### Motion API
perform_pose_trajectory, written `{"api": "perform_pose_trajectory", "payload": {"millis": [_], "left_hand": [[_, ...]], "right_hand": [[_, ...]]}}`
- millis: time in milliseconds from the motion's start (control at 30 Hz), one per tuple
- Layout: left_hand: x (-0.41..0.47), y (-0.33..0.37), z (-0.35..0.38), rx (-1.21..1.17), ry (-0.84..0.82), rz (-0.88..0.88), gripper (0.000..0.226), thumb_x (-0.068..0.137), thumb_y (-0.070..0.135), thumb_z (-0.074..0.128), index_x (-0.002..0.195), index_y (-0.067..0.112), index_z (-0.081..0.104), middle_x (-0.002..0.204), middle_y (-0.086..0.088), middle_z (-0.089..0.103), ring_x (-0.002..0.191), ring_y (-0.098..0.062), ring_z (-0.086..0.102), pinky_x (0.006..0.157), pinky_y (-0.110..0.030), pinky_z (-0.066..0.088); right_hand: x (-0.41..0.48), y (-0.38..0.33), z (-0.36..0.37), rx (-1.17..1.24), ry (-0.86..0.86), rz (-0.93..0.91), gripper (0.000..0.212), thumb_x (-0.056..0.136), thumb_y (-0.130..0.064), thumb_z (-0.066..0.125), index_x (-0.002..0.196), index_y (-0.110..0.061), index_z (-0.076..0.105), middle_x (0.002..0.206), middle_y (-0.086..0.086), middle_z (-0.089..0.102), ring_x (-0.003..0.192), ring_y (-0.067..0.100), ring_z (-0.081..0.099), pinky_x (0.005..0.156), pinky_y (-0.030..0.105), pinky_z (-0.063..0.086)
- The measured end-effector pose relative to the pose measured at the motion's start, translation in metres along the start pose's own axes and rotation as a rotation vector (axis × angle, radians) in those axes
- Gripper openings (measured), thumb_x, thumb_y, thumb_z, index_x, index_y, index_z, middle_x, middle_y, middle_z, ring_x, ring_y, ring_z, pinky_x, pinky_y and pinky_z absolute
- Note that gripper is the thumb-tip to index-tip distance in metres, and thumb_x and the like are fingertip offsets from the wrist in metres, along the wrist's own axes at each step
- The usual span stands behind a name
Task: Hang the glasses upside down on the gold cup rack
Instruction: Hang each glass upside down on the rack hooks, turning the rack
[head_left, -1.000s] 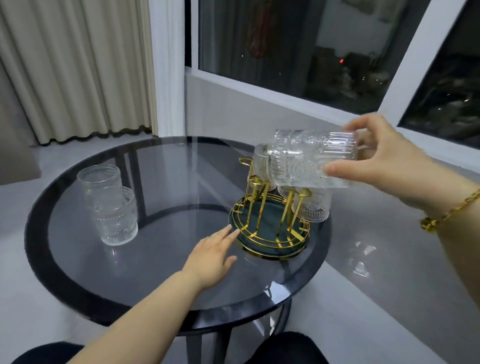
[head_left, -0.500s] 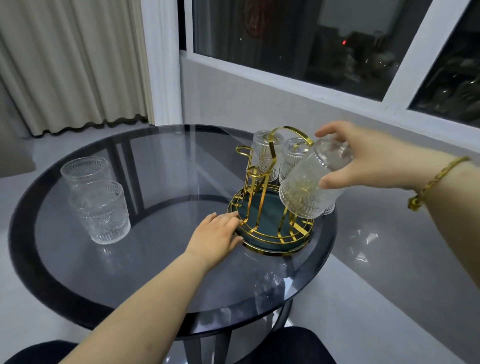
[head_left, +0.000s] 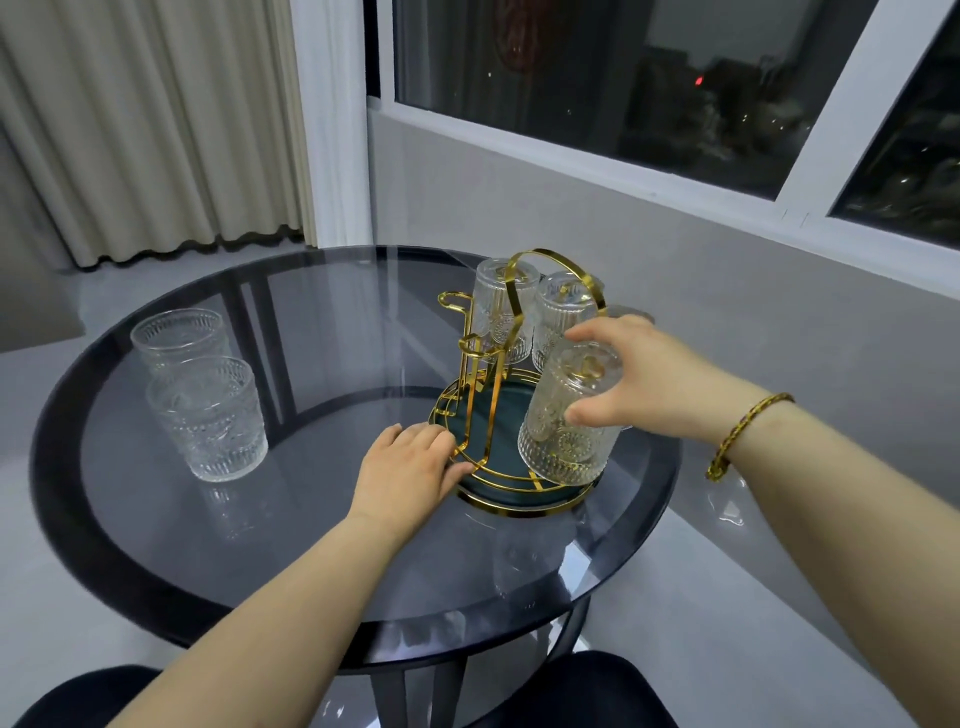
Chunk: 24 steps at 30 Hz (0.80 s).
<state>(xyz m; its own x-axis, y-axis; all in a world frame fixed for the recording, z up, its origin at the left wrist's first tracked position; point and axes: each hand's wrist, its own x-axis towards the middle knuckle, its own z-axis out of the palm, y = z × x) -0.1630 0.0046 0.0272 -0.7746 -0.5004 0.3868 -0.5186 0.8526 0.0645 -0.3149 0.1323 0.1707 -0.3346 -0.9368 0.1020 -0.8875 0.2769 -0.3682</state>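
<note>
Right hand (head_left: 639, 379) grips inverted glass (head_left: 563, 421) over a peg of rack (head_left: 519, 512), frame centre. Left hand (head_left: 410, 467) curls on rack rim. Hung glasses (head_left: 501, 312) behind; two upright glasses (head_left: 208, 415) at left not yet hung.

- Both forearms are bare from the left hand (head_left: 410, 462) and the right hand (head_left: 639, 379) back to the frame's lower edge.
- The right wrist wears a thin bracelet (head_left: 748, 431): a twisted cord of gold and darker strands, loose enough to slant across the wrist.
- Dark, plain fabric covers the left knee (head_left: 88, 696) and the right knee (head_left: 587, 691) at the bottom edge.
</note>
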Motion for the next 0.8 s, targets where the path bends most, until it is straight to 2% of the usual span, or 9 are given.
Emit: {"api": "perform_pose_trajectory", "payload": {"millis": [67, 167, 333, 433, 500, 600, 800], "left_hand": [[-0.008, -0.004, -0.006, 0.042, 0.016, -0.023, 0.027, 0.066, 0.031, 0.077, 0.068, 0.009, 0.061, 0.075, -0.007, 0.073, 0.071, -0.022, 0.07, 0.068, -0.037, 0.057], [-0.017, -0.013, -0.013, 0.013, 0.001, -0.062, 0.026, 0.064, 0.028, 0.079, 0.067, 0.008, 0.062, 0.076, -0.009, 0.074, 0.072, -0.025, 0.071, 0.068, -0.042, 0.057], [-0.032, -0.034, -0.016, -0.048, 0.011, -0.153, 0.024, 0.072, 0.026, 0.073, 0.077, 0.004, 0.064, 0.091, -0.014, 0.073, 0.085, -0.029, 0.069, 0.083, -0.046, 0.052], [-0.038, -0.044, -0.013, -0.113, 0.019, -0.214, 0.029, 0.082, 0.03, 0.061, 0.093, 0.004, 0.061, 0.113, -0.014, 0.066, 0.106, -0.028, 0.061, 0.099, -0.044, 0.04], [-0.042, -0.049, -0.008, -0.121, -0.014, -0.223, 0.037, 0.086, 0.037, 0.053, 0.109, 0.008, 0.055, 0.133, -0.009, 0.053, 0.121, -0.022, 0.05, 0.108, -0.039, 0.029], [-0.046, -0.052, -0.004, -0.15, -0.045, -0.231, 0.045, 0.087, 0.043, 0.046, 0.121, 0.014, 0.047, 0.144, -0.001, 0.038, 0.13, -0.015, 0.038, 0.112, -0.035, 0.019], [-0.056, -0.056, -0.007, -0.212, -0.101, -0.24, 0.05, 0.089, 0.042, 0.044, 0.133, 0.022, 0.031, 0.15, -0.003, 0.025, 0.137, -0.015, 0.024, 0.115, -0.035, 0.011]], "right_hand": [[0.001, -0.006, 0.006, 0.018, 0.002, -0.022, 0.074, 0.065, -0.032, 0.071, 0.129, -0.024, 0.034, 0.135, 0.006, 0.038, 0.12, 0.02, 0.038, 0.087, 0.024, 0.032], [0.004, -0.018, 0.012, 0.036, -0.005, -0.048, 0.075, 0.066, -0.032, 0.071, 0.131, -0.025, 0.033, 0.137, 0.006, 0.037, 0.122, 0.021, 0.037, 0.088, 0.026, 0.033], [0.014, -0.041, 0.021, 0.063, -0.059, -0.084, 0.074, 0.068, -0.034, 0.069, 0.132, -0.026, 0.032, 0.137, 0.008, 0.035, 0.124, 0.023, 0.034, 0.097, 0.033, 0.035], [0.021, -0.051, 0.028, 0.065, -0.061, -0.088, 0.072, 0.07, -0.035, 0.067, 0.132, -0.028, 0.031, 0.136, 0.008, 0.035, 0.124, 0.024, 0.034, 0.098, 0.035, 0.036], [0.024, -0.055, 0.033, 0.07, -0.045, -0.081, 0.071, 0.07, -0.037, 0.066, 0.132, -0.029, 0.031, 0.136, 0.009, 0.033, 0.124, 0.025, 0.034, 0.097, 0.035, 0.036], [0.026, -0.056, 0.037, 0.086, -0.035, -0.07, 0.07, 0.071, -0.039, 0.065, 0.131, -0.031, 0.031, 0.136, 0.009, 0.032, 0.123, 0.025, 0.035, 0.096, 0.033, 0.036], [0.017, -0.056, 0.036, 0.099, -0.005, -0.061, 0.073, 0.068, -0.042, 0.067, 0.131, -0.028, 0.032, 0.14, 0.007, 0.033, 0.126, 0.024, 0.034, 0.1, 0.037, 0.035]]}}
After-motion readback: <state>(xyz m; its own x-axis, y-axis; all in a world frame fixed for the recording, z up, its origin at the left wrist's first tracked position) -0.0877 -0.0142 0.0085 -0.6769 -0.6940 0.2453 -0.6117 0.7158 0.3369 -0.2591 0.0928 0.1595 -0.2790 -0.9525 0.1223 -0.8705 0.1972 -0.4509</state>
